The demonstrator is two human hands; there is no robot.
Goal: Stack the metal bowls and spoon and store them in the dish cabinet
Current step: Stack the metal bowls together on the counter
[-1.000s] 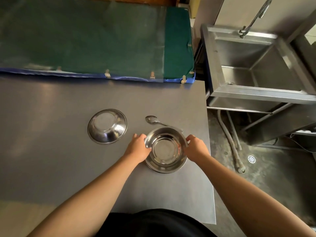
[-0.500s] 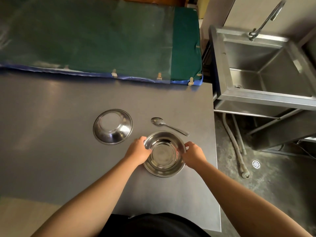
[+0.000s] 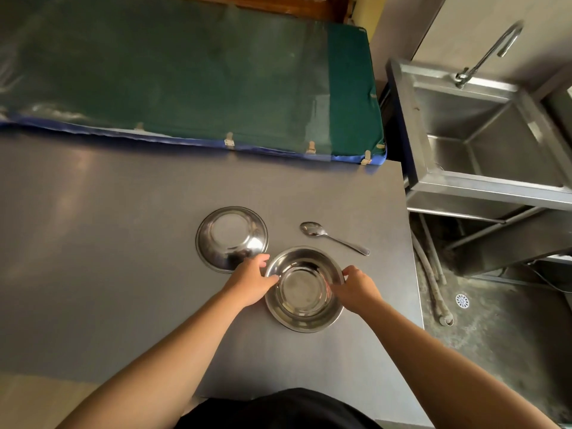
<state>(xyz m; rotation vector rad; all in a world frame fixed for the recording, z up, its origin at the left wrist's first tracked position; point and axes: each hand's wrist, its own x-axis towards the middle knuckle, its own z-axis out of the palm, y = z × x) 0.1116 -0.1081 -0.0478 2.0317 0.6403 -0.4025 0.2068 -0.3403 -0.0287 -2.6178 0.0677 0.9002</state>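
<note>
An upright metal bowl [image 3: 305, 291] rests on the grey table [image 3: 123, 258] in front of me. My left hand [image 3: 252, 281] grips its left rim and my right hand [image 3: 356, 286] grips its right rim. A second metal bowl [image 3: 231, 238] lies upside down just to the left and behind, close to my left fingers. A metal spoon [image 3: 332, 238] lies behind the held bowl to the right, bowl end pointing left. No dish cabinet is in view.
A green padded mat with a blue edge [image 3: 201, 78] runs along the far side of the table. To the right stands a steel sink [image 3: 489, 144] with a tap [image 3: 486, 57]. Hoses [image 3: 433, 280] and a floor drain [image 3: 462, 300] lie below it.
The upright bowl sits a little nearer to me, uncovering the spoon's handle. Both hands keep their hold on the rim.
</note>
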